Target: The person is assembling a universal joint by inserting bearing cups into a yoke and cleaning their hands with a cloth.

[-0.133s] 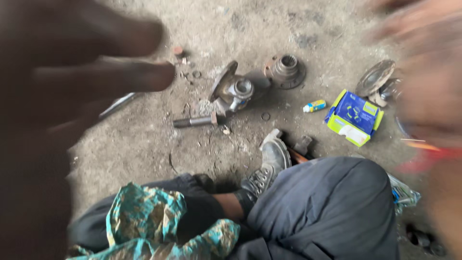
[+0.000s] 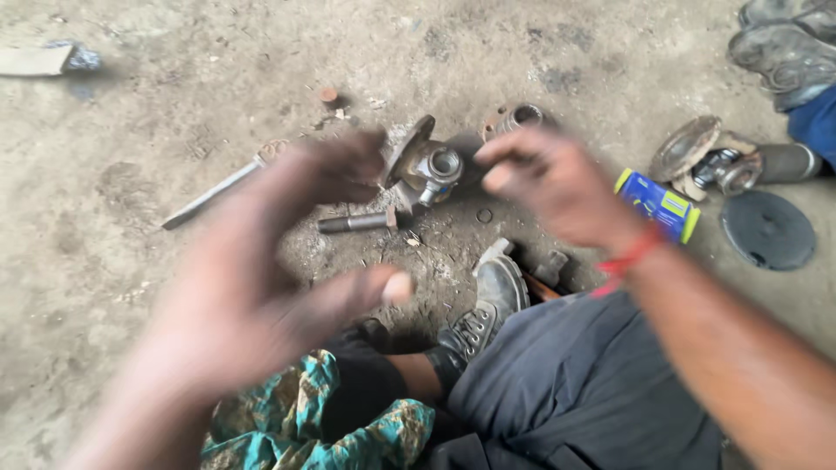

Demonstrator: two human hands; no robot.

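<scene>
Hands empty: left hand (image 2: 261, 287) spread, blurred, gripping nothing; right hand (image 2: 549, 187) loosely curled, gripping nothing. Both hover above flanged metal housing (image 2: 427, 165) lying untouched on concrete floor (image 2: 131, 113), steel bolt (image 2: 353, 223) just beside. Handling seemingly not begun.

Left hand (image 2: 261, 287) no longer fills the left edge as a dark blur; now lower-centre, fingers spread, thumb visible, nothing held. Right hand (image 2: 549, 187) comes in from the far right edge to mid-frame, over the metal hub part (image 2: 431, 165), empty, red wrist band (image 2: 629, 258) now visible. View shifts: blue-yellow box (image 2: 657, 204) partly hidden behind the wrist; black disc (image 2: 768, 230) now in view.
</scene>
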